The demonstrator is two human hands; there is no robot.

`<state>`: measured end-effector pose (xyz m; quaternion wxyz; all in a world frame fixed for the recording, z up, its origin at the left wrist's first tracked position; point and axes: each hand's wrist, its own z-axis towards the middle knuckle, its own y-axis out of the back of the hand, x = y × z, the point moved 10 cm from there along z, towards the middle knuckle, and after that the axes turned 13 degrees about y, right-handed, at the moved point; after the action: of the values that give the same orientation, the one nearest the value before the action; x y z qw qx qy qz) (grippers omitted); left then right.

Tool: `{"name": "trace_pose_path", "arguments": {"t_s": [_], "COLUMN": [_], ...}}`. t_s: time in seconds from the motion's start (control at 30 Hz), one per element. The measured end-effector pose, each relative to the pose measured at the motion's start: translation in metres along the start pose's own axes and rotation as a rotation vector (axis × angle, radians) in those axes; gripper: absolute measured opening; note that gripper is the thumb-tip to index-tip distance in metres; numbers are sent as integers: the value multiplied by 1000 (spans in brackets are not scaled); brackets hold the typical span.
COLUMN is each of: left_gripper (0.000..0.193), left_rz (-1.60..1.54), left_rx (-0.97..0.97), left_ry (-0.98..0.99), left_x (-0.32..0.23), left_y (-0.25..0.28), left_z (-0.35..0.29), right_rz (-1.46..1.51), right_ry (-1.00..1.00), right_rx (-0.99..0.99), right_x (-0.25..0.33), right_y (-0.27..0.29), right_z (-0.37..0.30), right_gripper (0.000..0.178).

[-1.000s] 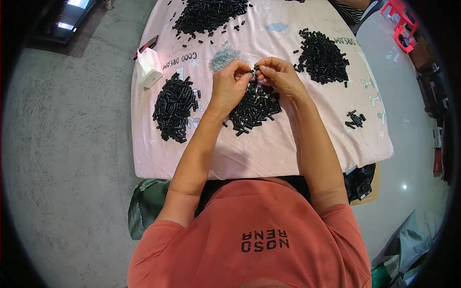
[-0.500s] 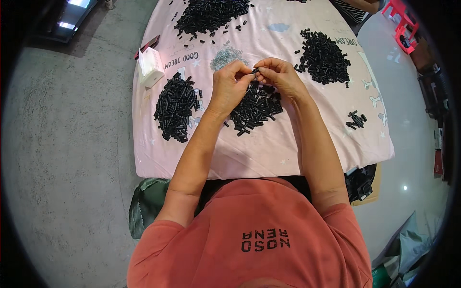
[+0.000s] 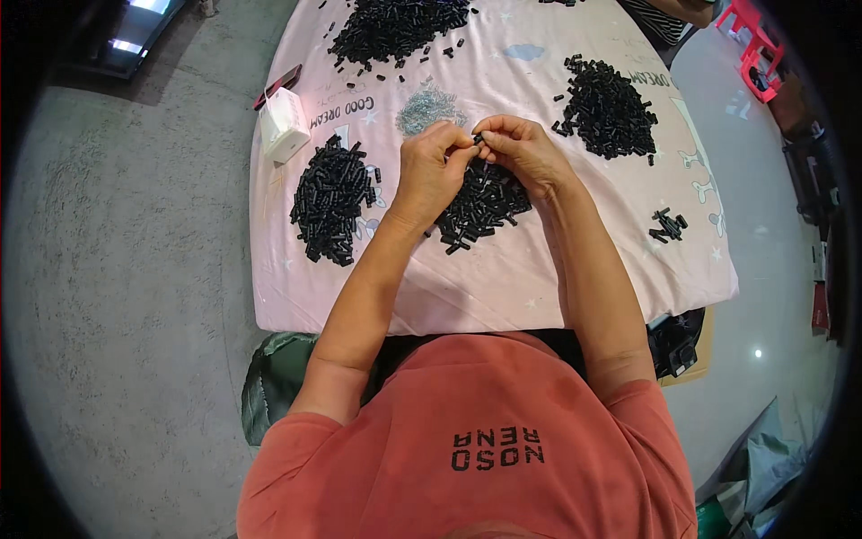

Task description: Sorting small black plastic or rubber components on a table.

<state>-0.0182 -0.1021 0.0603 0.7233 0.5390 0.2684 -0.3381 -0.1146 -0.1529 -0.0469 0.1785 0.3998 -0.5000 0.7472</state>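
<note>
My right hand point(image 3: 528, 157) pinches a small black cylindrical piece point(image 3: 479, 139) between thumb and fingertips. The fingers of my left hand point(image 3: 429, 175) are closed in a pinch right against that piece. Whatever lies between the left fingertips is too small to make out. Both hands are raised over a pile of similar black pieces point(image 3: 480, 211), partly covering it. Just beyond my left hand lies a heap of small clear or silvery parts point(image 3: 426, 110).
A pink printed cloth point(image 3: 467, 305) covers the table. Larger black heaps lie at left point(image 3: 328, 207), far point(image 3: 395, 31) and right point(image 3: 606, 112), with a small cluster point(image 3: 667, 225) near the right edge. A white tissue box point(image 3: 285, 126) stands at left beside a phone-like object point(image 3: 278, 87).
My hands stay together at the black piece. The left fingers have shifted slightly and the wrist has turned a little. The view has moved very slightly.
</note>
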Motion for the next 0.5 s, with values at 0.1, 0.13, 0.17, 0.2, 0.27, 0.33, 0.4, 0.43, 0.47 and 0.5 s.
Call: {"name": "trace_pose_path", "arguments": {"t_s": [0.1,0.13,0.17,0.2,0.27,0.33,0.4,0.43,0.47,0.5], "left_gripper": [7,7,7,7,7,10,14,19,19,23], "left_rz": [10,16,15,-7,-28,-18,-3,12,13,34], "left_rx": [-31,-53,-53,-38,-20,45,60,71,70,72], "left_ry": [-33,-35,-36,-16,5,51,42,37,39,5], "left_x": [-7,-8,-7,-2,0,4,3,2,2,-1], "left_y": [1,2,1,0,0,-3,-6,-8,-7,-6], "left_z": [-4,-5,-5,-4,-3,-1,0,0,1,3], "right_rz": [47,46,29,13,-5,-24,12,13,16,18], "right_ry": [-25,-25,-19,-14,-28,-41,-38,-39,-22,-6], "right_rx": [-15,-15,-12,-10,-22,-36,0,1,-13,-28], "right_x": [-2,-2,-2,-1,0,-2,-7,-6,-4,-1], "right_y": [-4,-3,-3,-3,-6,-4,-3,-5,-6,-6], "right_z": [-3,-3,-2,-2,-4,-4,-1,-1,-1,-1], "right_gripper": [13,13,13,13,13,12,15,15,19,23]}}
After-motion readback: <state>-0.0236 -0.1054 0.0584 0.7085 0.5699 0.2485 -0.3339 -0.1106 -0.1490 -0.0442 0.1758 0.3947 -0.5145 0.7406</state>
